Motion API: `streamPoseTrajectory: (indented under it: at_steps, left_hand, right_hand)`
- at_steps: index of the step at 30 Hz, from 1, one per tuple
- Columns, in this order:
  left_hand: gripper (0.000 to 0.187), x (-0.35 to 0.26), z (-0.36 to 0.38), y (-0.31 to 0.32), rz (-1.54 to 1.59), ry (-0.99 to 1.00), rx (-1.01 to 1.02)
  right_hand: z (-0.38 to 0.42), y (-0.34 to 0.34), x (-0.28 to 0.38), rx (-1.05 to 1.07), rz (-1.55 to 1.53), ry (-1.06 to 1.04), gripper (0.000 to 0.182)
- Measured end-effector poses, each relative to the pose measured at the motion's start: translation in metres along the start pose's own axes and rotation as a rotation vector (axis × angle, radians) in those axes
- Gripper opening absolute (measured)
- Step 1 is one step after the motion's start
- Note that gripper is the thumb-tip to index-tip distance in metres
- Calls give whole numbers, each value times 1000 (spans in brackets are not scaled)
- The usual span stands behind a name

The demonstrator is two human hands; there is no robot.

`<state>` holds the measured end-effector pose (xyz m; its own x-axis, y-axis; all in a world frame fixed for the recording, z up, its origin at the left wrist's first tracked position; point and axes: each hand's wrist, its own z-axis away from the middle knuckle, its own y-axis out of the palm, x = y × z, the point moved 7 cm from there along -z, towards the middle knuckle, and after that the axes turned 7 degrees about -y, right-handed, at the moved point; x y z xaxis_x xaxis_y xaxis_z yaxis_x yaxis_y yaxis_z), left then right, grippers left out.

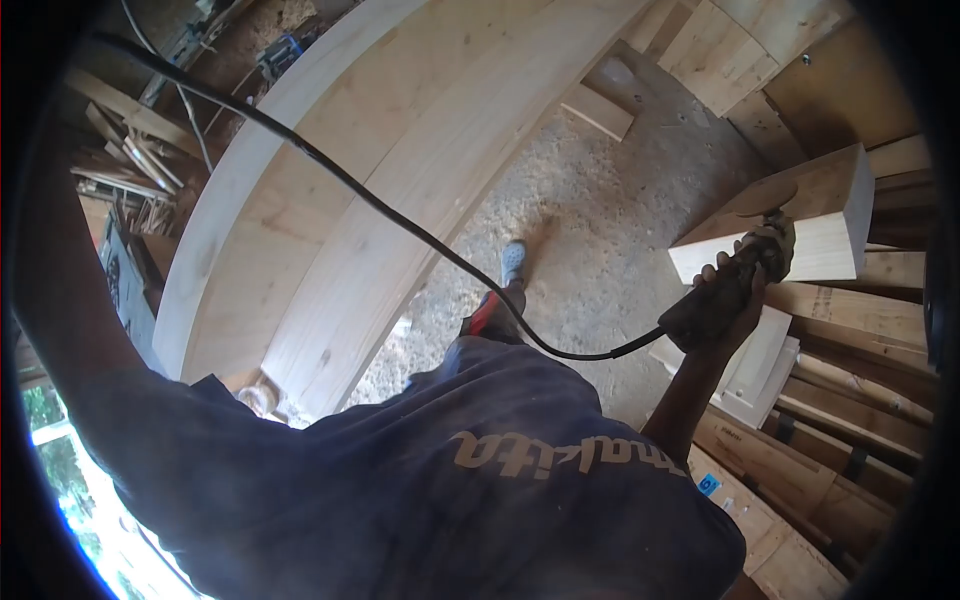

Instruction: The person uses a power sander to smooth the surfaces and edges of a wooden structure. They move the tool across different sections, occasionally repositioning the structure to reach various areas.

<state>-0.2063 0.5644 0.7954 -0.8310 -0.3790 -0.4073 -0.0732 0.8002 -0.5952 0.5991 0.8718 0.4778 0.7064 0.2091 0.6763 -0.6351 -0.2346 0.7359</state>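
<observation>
On the right, my right hand [752, 285] is wrapped round the dark body of a corded angle grinder [695, 312]. The grinder's head and disc [765, 202] are at the brown face of a thick wooden block [825, 195]; whether the disc touches it I cannot tell. A black cable [400, 222] runs from the grinder's rear across the view to the upper left. My left arm [75, 290] reaches up along the left edge, and its hand is out of view.
A large curved wooden panel [330, 220] spans the left and centre. Dusty floor [570, 220] lies beyond it, with one of my feet [513, 262] on it. Stacked boards [850, 375] and a pale wooden piece [760, 370] are at right. Wood scraps [145, 160] lie upper left.
</observation>
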Motion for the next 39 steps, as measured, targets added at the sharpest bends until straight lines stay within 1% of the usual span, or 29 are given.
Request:
streamPoseTrajectory:
  at_steps: [2, 5, 6, 8, 9, 10, 12, 16, 18, 19, 22, 24, 26, 30, 32, 34, 38, 39]
  left_hand:
    - [30, -14, -17, 43, -2, 6, -4]
    - [30, -32, -48, 110, 8, 19, -21]
    - [30, -41, -65, 137, 14, 23, -25]
    - [30, -57, -89, 188, 19, 19, -11]
    - [30, -66, -101, 206, 13, 16, -9]
    - [30, -77, -116, 224, 2, 21, 5]
    - [30, -102, -147, 255, -22, 47, 25]
    - [30, -148, -195, 336, -62, 65, 53]
    - [30, -168, -206, 377, -87, 69, 71]
    - [30, -181, -212, 397, -99, 71, 72]
    - [30, -224, -228, 462, -141, 78, 88]
    - [30, -255, -245, 503, -163, 83, 93]
    - [30, -280, -264, 539, -183, 83, 103]
    - [30, -334, -305, 615, -232, 89, 150]
    - [30, -348, -309, 657, -255, 76, 213]
    - [31, -362, -315, 688, -272, 64, 221]
    - [31, -378, -340, 785, -301, 52, 277]
    - [31, -381, -333, 797, -308, 56, 288]
  right_hand:
    - [-40, -13, 3, -6, 30, -23, 44]
    - [-99, -50, 2, -126, 65, -66, 44]
    - [-125, -58, 5, -120, 70, -86, 44]
    - [-164, -77, 15, -207, 96, -74, 45]
    - [-183, -73, 18, -262, 91, -109, 47]
    - [-200, -77, 23, -269, 88, -108, 47]
    - [-230, -95, 30, -396, 191, -153, 49]
    - [-321, -103, 31, -364, 148, -152, 50]
    - [-370, -103, 28, -289, 91, -146, 48]
    - [-395, -108, 30, -296, 94, -158, 45]
    - [-481, -142, 33, -232, 61, -130, 44]
    - [-536, -156, 43, -246, 87, -152, 45]
    - [-592, -161, 48, -146, 57, -104, 45]
    - [-693, -164, 72, -173, 7, -70, 45]
    - [-737, -170, 84, -219, 86, -42, 45]
    - [-779, -172, 90, -178, 92, -57, 45]
    - [-886, -197, 86, -110, 124, -20, 44]
    - [-898, -206, 81, -84, 121, -2, 43]
